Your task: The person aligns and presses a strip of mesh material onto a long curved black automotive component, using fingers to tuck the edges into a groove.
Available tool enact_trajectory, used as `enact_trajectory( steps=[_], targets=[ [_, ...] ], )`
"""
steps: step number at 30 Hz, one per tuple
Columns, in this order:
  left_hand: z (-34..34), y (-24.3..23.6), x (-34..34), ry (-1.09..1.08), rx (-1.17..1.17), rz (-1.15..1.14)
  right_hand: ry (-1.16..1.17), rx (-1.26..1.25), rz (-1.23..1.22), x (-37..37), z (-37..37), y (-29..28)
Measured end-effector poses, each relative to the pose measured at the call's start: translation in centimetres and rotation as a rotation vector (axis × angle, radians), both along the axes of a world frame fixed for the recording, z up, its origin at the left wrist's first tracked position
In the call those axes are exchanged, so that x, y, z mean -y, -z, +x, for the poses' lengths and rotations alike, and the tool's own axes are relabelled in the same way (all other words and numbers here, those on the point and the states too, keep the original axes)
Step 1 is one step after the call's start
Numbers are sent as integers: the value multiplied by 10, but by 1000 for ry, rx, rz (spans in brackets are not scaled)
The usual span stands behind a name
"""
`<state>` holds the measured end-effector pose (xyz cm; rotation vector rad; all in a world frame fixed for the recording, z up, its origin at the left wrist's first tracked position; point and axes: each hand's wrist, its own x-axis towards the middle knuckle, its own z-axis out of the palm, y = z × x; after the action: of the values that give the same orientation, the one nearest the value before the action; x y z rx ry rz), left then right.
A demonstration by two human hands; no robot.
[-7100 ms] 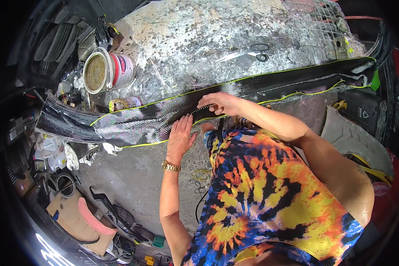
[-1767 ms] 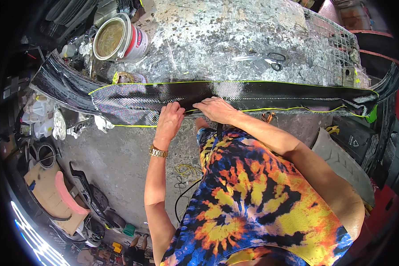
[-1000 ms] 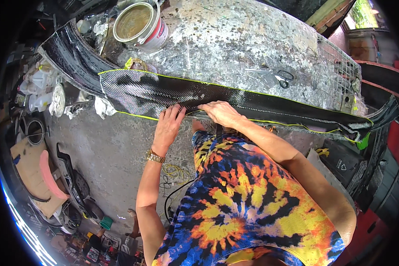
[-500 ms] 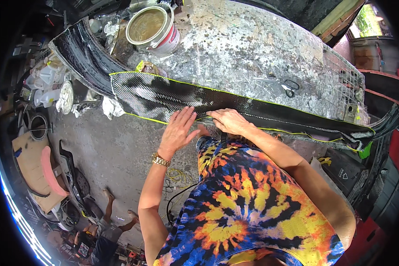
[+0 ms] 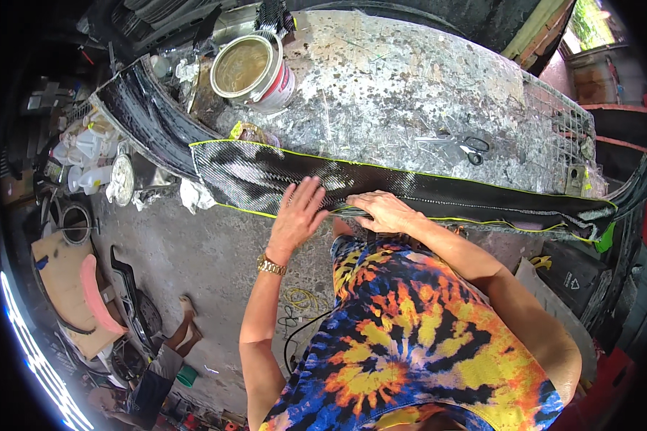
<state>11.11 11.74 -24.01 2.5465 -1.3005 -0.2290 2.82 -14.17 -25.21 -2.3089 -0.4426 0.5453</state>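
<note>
One pink curved piece (image 5: 97, 294) leans on a cardboard sheet (image 5: 65, 269), lower left. White plastic jugs (image 5: 93, 144) cluster above it, left side. Long dark moulded part (image 5: 154, 118) pokes out upper left, curved end up. Co-worker in a dark top (image 5: 151, 394) at lower left, bare legs toward centre; green container (image 5: 187, 376) just beside. White crumpled cloth (image 5: 196, 195) sits below the left end of the main item: black woven strip (image 5: 438, 188), yellow-green edging. Strip runs from left of centre to far right, draped along the moulded part, slightly rippled at its left end. Metal pail (image 5: 273, 93) of yellowish-brown stuff stands on the table (image 5: 381, 79), upper left of centre; small jar (image 5: 259, 134) below it, partly behind the strip.

Left hand (image 5: 300, 214), gold watch (image 5: 272, 265) on wrist: fingers straight, slightly apart, over the strip's lower edge, centre frame. Contact unclear. Right hand (image 5: 384, 210) just right of it: fingers bent, on the strip's lower edge; can't tell if pinching.

Scissors (image 5: 474, 149) lie on the table, right of centre, blades pointing left. Bright green piece (image 5: 606, 237) hangs under the strip's right end, black bin (image 5: 571, 276) below.
</note>
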Motion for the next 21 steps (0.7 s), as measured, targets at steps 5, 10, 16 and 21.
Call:
enact_trajectory(
  steps=[5, 10, 16, 21],
  targets=[
    [58, -28, -1, -184, 180, -140, 57, 90, 117, -16, 12, -23],
    [93, -39, 15, -39, 62, 9, -40, 144, 31, -47, 26, -2],
    [98, -33, 23, 6, 98, -19, -45, 209, 14, -51, 21, 22],
    [99, -34, 20, 14, 78, -19, -11, 230, 14, -57, 22, 21]
  ],
)
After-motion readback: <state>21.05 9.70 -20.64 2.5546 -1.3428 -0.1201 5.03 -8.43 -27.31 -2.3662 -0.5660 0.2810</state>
